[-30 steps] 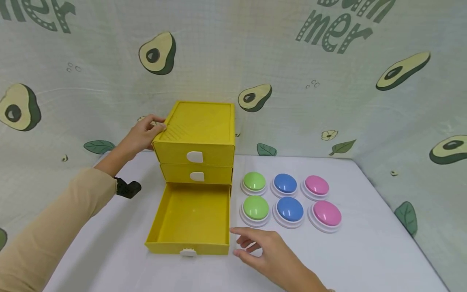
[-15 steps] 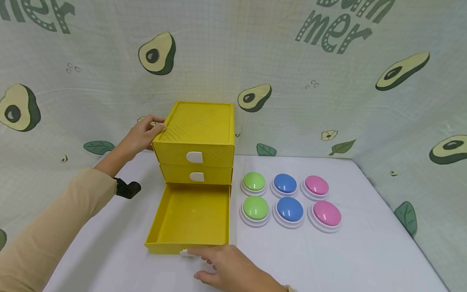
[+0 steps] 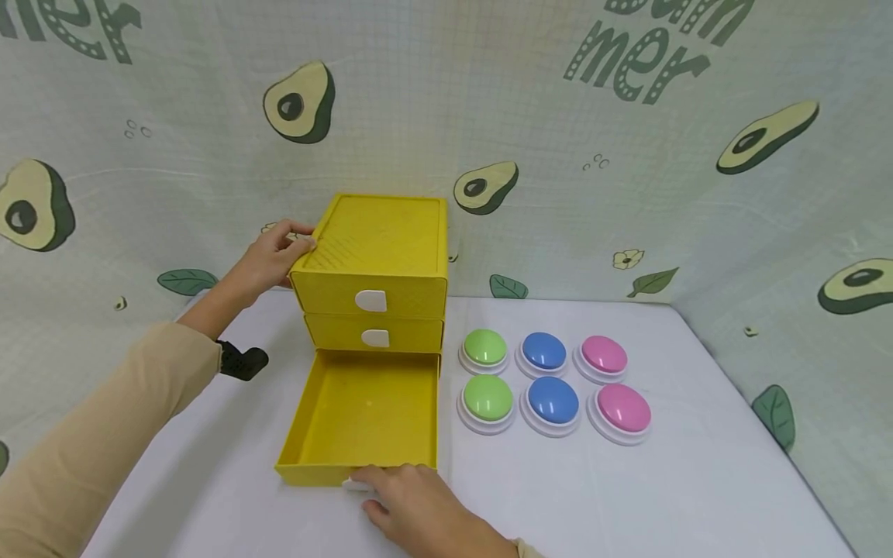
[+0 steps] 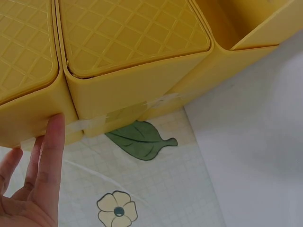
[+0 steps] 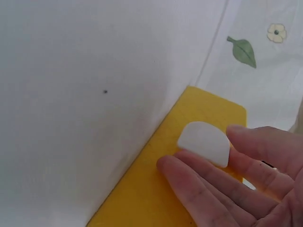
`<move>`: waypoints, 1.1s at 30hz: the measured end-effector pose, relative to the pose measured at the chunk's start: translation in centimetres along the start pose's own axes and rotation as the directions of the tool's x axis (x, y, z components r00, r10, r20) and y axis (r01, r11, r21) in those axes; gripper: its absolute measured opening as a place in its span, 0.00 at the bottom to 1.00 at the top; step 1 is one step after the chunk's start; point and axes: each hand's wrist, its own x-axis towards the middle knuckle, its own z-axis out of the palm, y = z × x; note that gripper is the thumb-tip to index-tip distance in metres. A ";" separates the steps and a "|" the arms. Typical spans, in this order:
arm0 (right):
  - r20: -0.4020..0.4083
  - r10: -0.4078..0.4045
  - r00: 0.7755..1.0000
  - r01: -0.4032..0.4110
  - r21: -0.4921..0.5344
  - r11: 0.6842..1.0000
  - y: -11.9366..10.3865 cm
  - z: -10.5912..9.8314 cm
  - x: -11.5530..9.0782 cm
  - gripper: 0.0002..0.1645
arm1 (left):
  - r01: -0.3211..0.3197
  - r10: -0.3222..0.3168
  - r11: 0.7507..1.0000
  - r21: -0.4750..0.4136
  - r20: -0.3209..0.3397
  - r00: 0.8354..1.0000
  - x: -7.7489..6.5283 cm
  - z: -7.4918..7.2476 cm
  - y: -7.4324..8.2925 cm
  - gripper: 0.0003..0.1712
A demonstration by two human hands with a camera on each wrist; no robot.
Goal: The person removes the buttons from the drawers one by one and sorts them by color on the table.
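A yellow drawer cabinet (image 3: 391,232) stands on the table, its bottom drawer (image 3: 366,411) pulled out with nothing inside. My left hand (image 3: 268,260) touches the cabinet's upper left side; the left wrist view shows straight fingers (image 4: 53,142) against the yellow wall. At the front of the pulled-out drawer, my right hand (image 3: 418,504) has its fingertips over the white handle (image 3: 356,486). The right wrist view shows that handle (image 5: 206,142) lying between thumb and fingers, while in the head view the thumb stands a little apart below it.
Two upper drawers (image 3: 374,338) with white handles are pushed in. Right of the cabinet, domed buttons on white bases stand in two rows: green (image 3: 487,397), blue (image 3: 553,400) and pink (image 3: 624,408). A patterned cloth (image 3: 558,232) hangs behind the white table.
My right hand has moved left from beside the drawer's right front corner to its white handle. The left hand, cabinet and drawer have stayed in place.
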 end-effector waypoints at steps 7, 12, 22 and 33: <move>-0.167 -0.027 0.986 0.010 -0.106 0.994 0.0 1.0 0.2 0.10 | -0.002 0.002 1.000 -0.003 0.005 1.000 -0.1 0.1 0.0 0.33; -0.226 -0.001 0.974 -0.022 -0.099 0.995 0.0 1.2 0.5 0.07 | -0.003 0.003 1.000 0.005 0.003 1.000 -0.1 0.0 0.0 0.33; -0.202 0.078 0.976 -0.085 -0.026 0.996 0.4 0.8 1.3 0.06 | 0.005 -0.005 1.000 0.020 0.006 1.000 -0.1 0.0 0.1 0.33; -0.227 0.115 0.967 -0.117 0.003 0.993 1.3 0.4 2.6 0.07 | 0.001 -0.001 1.000 0.017 0.008 1.000 -0.1 0.0 0.1 0.33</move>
